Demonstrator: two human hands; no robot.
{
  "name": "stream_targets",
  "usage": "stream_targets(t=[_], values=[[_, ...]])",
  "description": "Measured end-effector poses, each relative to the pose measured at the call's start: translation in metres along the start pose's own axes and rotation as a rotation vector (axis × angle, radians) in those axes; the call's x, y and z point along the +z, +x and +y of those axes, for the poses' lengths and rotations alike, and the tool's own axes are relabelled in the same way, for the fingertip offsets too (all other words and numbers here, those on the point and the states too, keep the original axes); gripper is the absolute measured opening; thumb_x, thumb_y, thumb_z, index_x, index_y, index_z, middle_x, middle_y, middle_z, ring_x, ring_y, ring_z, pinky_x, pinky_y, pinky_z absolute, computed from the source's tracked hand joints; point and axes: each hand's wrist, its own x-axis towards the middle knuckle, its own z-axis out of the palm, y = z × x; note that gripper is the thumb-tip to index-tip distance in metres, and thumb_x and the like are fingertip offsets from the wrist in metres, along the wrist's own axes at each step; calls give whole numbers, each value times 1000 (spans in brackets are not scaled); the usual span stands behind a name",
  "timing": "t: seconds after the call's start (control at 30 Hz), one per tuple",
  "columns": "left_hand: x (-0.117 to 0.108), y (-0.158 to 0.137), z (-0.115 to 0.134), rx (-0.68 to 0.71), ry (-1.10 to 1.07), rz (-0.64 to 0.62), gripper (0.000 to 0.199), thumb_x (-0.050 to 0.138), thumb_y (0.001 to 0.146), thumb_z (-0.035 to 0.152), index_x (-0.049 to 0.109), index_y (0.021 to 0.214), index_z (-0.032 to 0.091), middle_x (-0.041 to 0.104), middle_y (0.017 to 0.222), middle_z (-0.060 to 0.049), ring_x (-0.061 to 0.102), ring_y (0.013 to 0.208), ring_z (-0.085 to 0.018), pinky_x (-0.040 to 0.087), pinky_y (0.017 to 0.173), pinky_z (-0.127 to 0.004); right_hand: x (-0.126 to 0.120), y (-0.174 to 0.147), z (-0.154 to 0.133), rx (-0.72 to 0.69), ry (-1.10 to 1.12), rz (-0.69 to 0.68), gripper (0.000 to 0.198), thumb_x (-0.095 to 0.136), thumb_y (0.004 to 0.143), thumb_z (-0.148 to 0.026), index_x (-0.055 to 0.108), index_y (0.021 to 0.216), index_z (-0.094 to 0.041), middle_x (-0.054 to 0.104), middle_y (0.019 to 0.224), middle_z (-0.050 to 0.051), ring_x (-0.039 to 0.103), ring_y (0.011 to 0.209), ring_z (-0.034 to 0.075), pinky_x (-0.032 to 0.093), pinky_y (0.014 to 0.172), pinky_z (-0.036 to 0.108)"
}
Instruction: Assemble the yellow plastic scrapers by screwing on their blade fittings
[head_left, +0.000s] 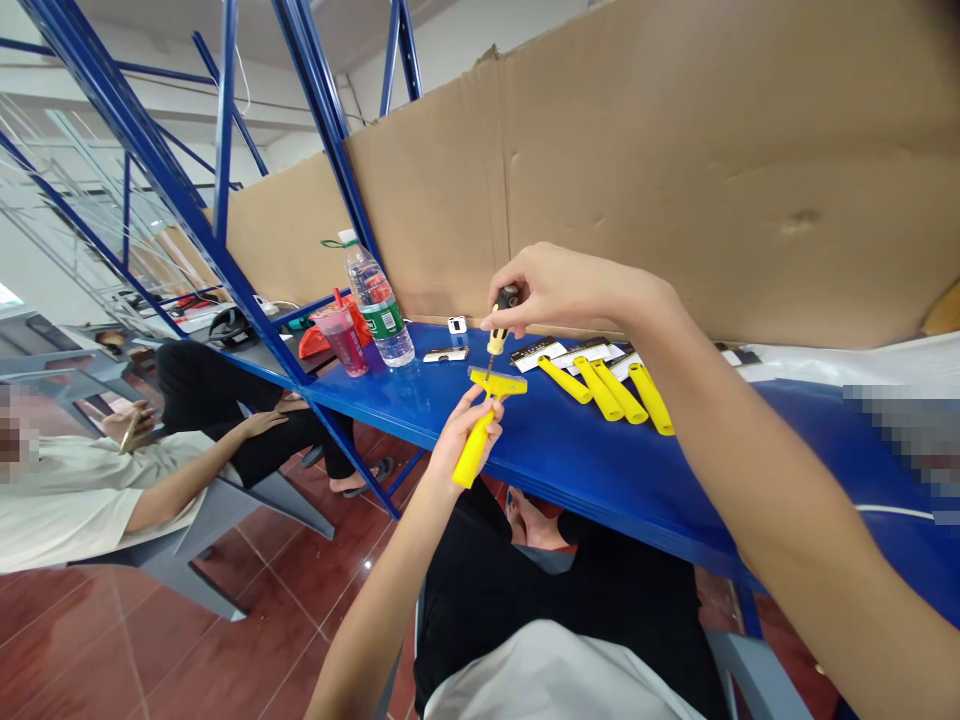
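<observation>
My left hand (469, 432) is wrapped round the handle of a yellow scraper (471, 455), its wide head tilted upward over the near edge of the blue table. From above, my right hand (529, 290) grips a screwdriver (496, 340) with a black and cream handle. The screwdriver points down and its tip meets the scraper's head; the exact contact point is too small to make out. Right of the scraper, several yellow scraper handles (600, 390) lie in a row on the table, with black and white printed cards (538, 354) behind them.
A water bottle (379, 305) and a pink drink cup (343, 340) stand at the left by a blue rack post (322, 70). Cardboard (637, 170) walls off the table's back. At the left, another person sits on a grey chair (187, 560), holding a phone (131, 428).
</observation>
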Motion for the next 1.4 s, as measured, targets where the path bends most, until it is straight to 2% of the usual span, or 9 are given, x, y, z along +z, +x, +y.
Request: stream_targets(t=[0.2, 0.47, 0.63, 0.83, 1.0, 1.1, 1.4], values=[[0, 0, -1, 8, 50, 7, 72, 70, 96, -3, 55, 161, 25, 67, 149, -20, 76, 86, -10, 53, 62, -14, -1, -2, -2, 7, 32, 4, 45, 80, 94, -66, 87, 100, -22, 81, 84, 8, 75, 84, 28, 48, 72, 38], [1, 0, -1, 4, 35, 10, 74, 68, 96, -4, 53, 163, 26, 67, 149, -20, 76, 88, -11, 54, 64, -15, 0, -4, -4, 77, 8, -27, 46, 74, 99, -67, 82, 97, -23, 79, 83, 8, 73, 80, 27, 48, 72, 39], [3, 0, 0, 1, -19, 30, 70, 61, 99, -5, 51, 162, 23, 66, 149, -23, 76, 86, -10, 53, 63, -14, 3, -2, 5, 113, -73, -49, 43, 81, 93, -63, 75, 110, -25, 81, 96, 9, 71, 83, 27, 44, 68, 38], [5, 0, 0, -5, -19, 18, 69, 61, 99, -6, 53, 161, 24, 66, 150, -22, 76, 84, -9, 54, 63, -14, 1, 1, 4, 8, -23, -95, 33, 83, 91, -52, 77, 109, -25, 81, 108, 9, 71, 94, 28, 46, 74, 39], [3, 0, 0, -6, -23, 20, 72, 63, 97, -6, 53, 161, 26, 65, 152, -22, 76, 84, -9, 54, 63, -14, 5, -1, 2, 72, -13, -83, 32, 77, 96, -57, 76, 105, -26, 80, 97, 8, 72, 87, 28, 45, 71, 40], [2, 1, 0, -7, -27, 21, 72, 64, 97, -6, 53, 161, 27, 65, 154, -21, 76, 84, -9, 54, 63, -14, 7, -1, 5, 106, -77, -66, 35, 79, 94, -58, 74, 107, -26, 79, 96, 8, 69, 82, 27, 43, 68, 40], [3, 1, 0, 1, -66, 40, 70, 61, 100, -5, 53, 163, 27, 63, 154, -21, 75, 84, -7, 52, 62, -13, 6, 3, 2, -24, 8, -70, 38, 84, 91, -58, 77, 110, -25, 79, 110, 8, 68, 93, 27, 46, 75, 39]])
